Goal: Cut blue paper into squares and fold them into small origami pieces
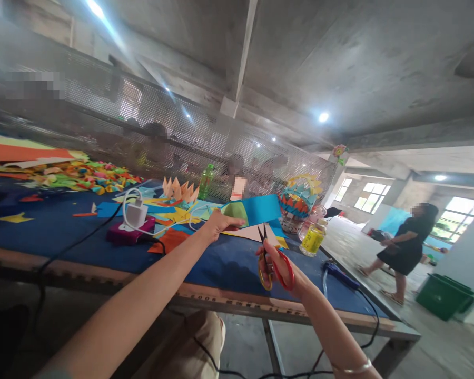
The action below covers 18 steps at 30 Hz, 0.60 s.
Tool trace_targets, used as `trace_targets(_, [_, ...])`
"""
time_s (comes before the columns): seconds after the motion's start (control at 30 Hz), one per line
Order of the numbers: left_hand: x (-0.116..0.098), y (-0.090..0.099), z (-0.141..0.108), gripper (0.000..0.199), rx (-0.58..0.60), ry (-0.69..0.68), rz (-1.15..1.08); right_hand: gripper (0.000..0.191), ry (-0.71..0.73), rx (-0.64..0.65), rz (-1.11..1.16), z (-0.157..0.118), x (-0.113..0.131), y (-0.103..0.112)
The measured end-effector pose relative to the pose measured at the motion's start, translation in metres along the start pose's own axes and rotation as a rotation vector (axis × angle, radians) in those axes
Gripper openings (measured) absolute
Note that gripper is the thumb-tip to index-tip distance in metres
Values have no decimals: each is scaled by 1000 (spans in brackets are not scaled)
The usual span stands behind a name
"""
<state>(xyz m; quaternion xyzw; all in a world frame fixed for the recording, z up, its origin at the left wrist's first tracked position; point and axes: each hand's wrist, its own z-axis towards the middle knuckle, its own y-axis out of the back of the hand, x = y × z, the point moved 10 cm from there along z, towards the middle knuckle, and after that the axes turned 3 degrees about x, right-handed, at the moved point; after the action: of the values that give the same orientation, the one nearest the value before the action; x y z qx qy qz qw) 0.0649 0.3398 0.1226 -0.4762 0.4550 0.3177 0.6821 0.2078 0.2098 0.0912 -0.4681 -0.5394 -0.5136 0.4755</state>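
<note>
My left hand (pixel 221 223) reaches out over the table, its fingers closed on a piece of green paper (pixel 237 211). Right behind that, a bright blue sheet of paper (pixel 264 209) is held up at a tilt; whether the same fingers grip it too, I cannot tell. My right hand (pixel 278 271) is wrapped round a pair of scissors (pixel 287 269) with red and yellow handles. Their dark blades point up and away, slightly apart, close to a pale pink sheet (pixel 247 232). No paper shows between the blades.
A purple power strip (pixel 120 231) with a white charger (pixel 136 213) and cables sits left. Coloured scraps (pixel 90 176), peach paper spikes (pixel 179 190), a green bottle (pixel 207 181), a decorated basket (pixel 296 221), a yellow-labelled bottle (pixel 313 239) and a glue gun (pixel 342 276) surround my hands. A person (pixel 408 245) stands right.
</note>
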Motion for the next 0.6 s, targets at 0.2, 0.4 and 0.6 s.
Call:
trace_targets(0.2, [-5,-5,-5,42,34,18,-21,51,27,91,-303,-1,11,-15])
trace_targets(0.4, [1,-11,-6,39,68,56,-14,52,103,51,-328,15,19,-20])
trace_targets(0.6, [6,-9,-5,29,49,76,7,52,175,-20,-281,19,24,-23])
